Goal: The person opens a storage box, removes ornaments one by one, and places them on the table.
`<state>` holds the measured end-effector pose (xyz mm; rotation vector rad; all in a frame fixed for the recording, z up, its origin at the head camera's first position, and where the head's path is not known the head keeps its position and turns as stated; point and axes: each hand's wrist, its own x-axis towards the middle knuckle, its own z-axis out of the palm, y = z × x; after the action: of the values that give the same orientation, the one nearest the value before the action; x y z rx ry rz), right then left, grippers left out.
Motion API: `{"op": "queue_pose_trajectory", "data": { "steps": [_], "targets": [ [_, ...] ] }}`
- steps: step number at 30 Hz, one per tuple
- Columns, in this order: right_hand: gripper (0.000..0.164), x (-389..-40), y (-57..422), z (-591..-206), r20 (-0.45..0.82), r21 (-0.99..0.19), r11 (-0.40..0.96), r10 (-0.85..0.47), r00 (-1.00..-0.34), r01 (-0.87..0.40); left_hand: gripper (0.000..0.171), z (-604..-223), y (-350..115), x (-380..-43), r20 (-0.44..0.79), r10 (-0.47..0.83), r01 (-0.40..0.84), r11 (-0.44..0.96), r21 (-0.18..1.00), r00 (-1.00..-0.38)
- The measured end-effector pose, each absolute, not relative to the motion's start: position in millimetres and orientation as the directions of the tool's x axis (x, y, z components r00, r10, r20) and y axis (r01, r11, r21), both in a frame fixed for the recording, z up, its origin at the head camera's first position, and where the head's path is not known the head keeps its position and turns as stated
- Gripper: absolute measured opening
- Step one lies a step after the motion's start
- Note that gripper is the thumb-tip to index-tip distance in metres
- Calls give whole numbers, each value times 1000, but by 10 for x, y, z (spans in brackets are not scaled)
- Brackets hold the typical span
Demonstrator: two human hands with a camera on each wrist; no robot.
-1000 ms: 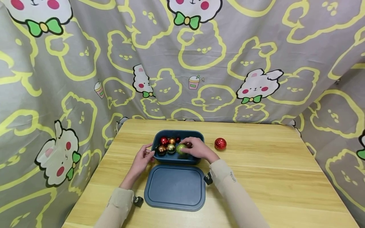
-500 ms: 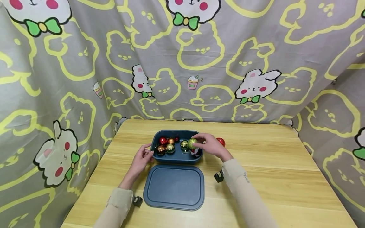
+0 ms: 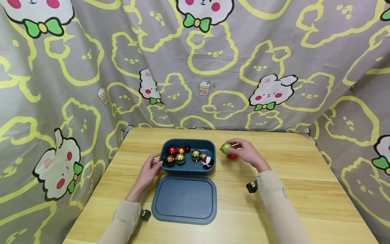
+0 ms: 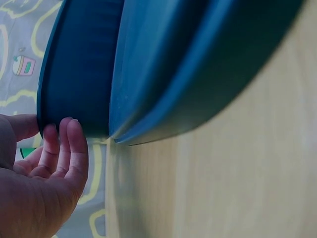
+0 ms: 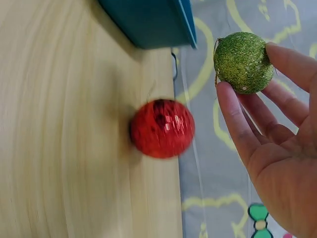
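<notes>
My right hand [image 3: 247,154] holds a green glitter Christmas ball [image 5: 243,62] between thumb and fingertips, in the air right of the dark blue box [image 3: 187,170]. Below it, partly hidden in the head view, a shiny red ball [image 5: 162,129] rests on the table. With thumb and fingers at its rim, my left hand [image 3: 149,168] grips the box's left end; the left wrist view shows the fingertips against the outer wall. Inside the box, red, orange, brown and gold balls cluster at the left. A gold ball [image 3: 196,155] and a red-and-white ball [image 3: 208,161] lie at the right.
The flat blue lid [image 3: 184,200] lies on the wooden table [image 3: 304,183] just in front of the box. A patterned curtain [image 3: 219,67] hangs behind the table and along both sides.
My right hand has lifted the green glitter ball out of the box and carried it right, above the red ball. The left hand stays on the box's left end.
</notes>
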<state>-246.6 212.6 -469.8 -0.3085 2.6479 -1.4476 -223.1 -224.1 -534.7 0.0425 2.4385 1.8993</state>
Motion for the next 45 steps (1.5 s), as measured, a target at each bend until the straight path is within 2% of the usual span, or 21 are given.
{"op": "queue_pose_trajectory", "data": {
  "steps": [22,30,45],
  "targets": [
    [52,-2352,2792,-4823,13,-835,546,-109,-994,-71,46,-5340,-2254,-2222,-21,61,-6,238,971,-998],
    [59,-2352,2836,-4975,-13,-848,529,-75,-997,-29,47,-5324,-2240,-2205,-24,66,-9,224,974,-998],
    [59,-2390,2762,-5219,-73,-876,477,1,-997,65,49,-5319,-2246,-2186,-15,87,3,208,978,-996]
  ]
}}
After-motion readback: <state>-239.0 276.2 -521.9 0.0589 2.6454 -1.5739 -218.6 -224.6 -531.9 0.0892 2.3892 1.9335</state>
